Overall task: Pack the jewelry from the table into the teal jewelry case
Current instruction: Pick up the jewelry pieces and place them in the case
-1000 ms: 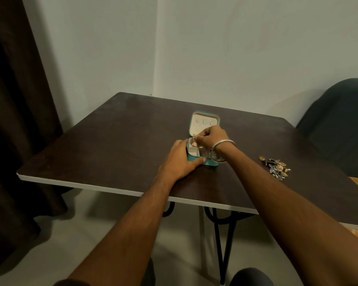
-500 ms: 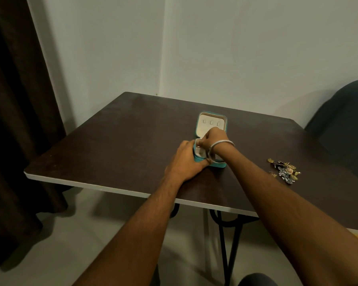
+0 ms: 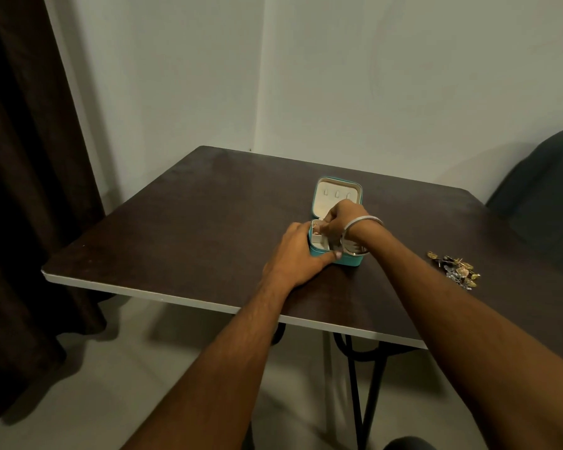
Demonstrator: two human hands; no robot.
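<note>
Near the frame's center, the teal jewelry case point(image 3: 335, 222) sat open on the table point(image 3: 182, 228), cream-lined, a rose-gold piece point(image 3: 316, 227) inside. Left hand point(image 3: 298, 254) clasped its base; right hand point(image 3: 340, 219) reached in, fingers' hold unclear. Loose jewelry point(image 3: 454, 270) lay at right.

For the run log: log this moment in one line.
left hand steadies teal case | right hand in open case | jewelry pile remains on table

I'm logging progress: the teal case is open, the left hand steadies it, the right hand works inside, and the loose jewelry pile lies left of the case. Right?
Not quite: the head view shows the jewelry pile right of the teal case, not left. The rest holds.
</note>
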